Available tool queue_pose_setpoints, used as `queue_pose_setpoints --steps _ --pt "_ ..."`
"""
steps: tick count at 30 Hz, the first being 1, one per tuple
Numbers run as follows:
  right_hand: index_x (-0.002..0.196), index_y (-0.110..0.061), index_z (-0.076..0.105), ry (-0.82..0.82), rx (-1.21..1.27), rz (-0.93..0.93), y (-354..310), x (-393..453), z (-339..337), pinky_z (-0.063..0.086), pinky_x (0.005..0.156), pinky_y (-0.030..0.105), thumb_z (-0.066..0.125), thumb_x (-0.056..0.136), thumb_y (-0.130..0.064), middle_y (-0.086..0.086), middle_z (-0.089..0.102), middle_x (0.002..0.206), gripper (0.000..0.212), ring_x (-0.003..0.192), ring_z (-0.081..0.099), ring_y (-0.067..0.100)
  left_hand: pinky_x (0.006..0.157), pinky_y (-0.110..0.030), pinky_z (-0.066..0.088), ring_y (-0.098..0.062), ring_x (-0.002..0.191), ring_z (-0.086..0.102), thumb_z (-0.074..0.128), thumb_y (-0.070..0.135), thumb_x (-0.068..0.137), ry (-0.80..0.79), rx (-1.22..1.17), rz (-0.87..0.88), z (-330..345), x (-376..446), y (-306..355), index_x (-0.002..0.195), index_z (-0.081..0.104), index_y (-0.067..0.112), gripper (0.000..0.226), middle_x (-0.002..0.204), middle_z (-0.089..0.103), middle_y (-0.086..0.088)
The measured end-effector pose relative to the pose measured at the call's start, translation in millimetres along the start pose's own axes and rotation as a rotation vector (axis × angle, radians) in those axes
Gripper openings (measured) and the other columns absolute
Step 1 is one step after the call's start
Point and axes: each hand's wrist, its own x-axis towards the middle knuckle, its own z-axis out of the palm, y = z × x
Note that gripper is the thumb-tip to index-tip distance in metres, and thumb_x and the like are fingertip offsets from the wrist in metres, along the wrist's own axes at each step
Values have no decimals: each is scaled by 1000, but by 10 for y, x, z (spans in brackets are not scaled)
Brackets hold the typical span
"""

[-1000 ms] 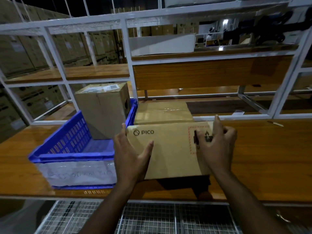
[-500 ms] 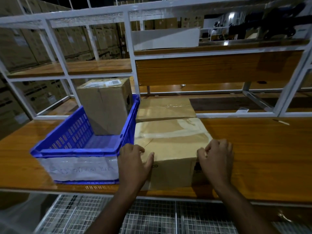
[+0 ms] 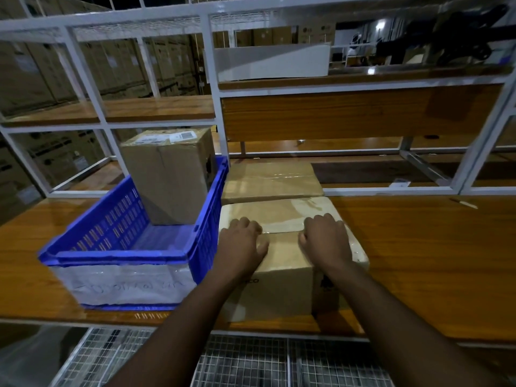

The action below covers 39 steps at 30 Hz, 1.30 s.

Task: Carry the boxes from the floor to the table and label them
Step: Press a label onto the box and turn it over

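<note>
Left hand (image 3: pixel 243 241) and right hand (image 3: pixel 325 238) rest on the box (image 3: pixel 282 275); fingers curled, grip seemingly loose.

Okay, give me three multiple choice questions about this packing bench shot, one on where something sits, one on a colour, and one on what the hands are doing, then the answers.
1. Where does the tall cardboard box stand?
A. In the crate
B. On the upper shelf
C. On the floor

2. What colour is the crate?
A. Green
B. Blue
C. Red

3. How is the front box being handled?
A. Lifted clear of the table
B. Only one hand touches it
C. Both hands rest on its top

Answers: 1 A, the crate's walls surround its base. 2 B, its walls and rim are blue. 3 C, the left hand and right hand lie on the taped top while the box sits on the table.
</note>
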Motion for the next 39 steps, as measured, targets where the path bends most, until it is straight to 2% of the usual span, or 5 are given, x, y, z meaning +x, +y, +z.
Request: queue_pose_setpoints --steps 7,20,24,28,39 --pt "151 -20 39 -312 134 -258 -95 174 118 17 122 43 38 104 -38 2 34 160 50 148 27 16 125 -49 -3 -11 155 -1 21 48 107 -404 67 135 145 187 -57 161 13 17 63 169 5 -1" --pt "159 -16 21 -341 30 63 227 260 176 -2 121 55 25 102 -58 2 12 168 71 154 4 18 123 -56 -8 -12 155 -6 19 67 99 -333 85 -106 133 243 -260 162 7 21 79 169 -2 2" --pt "155 -17 32 -336 117 65 298 292 178 13 122 50 36 99 -59 2 21 165 70 153 15 20 121 -57 19 -10 154 -7 29 68 98 -325 -21 -224 111 236 -332 162 6 21 83 169 -6 6" --pt "119 -20 59 -147 275 271 423 202 110 50 84 38 58 92 -50 3 56 125 40 109 54 20 118 -47 26 -11 155 -3 37 65 99 -276 -111 -238 64 188 -355 162 11 19 83 170 -2 4" --pt "97 -16 68 -27 453 577 541 -382 -54 36 50 23 50 100 -48 -3 62 77 37 65 57 14 98 -41 46 -28 134 47 57 62 92 -75 -340 -361 67 -71 -368 160 20 21 87 158 35 -8"
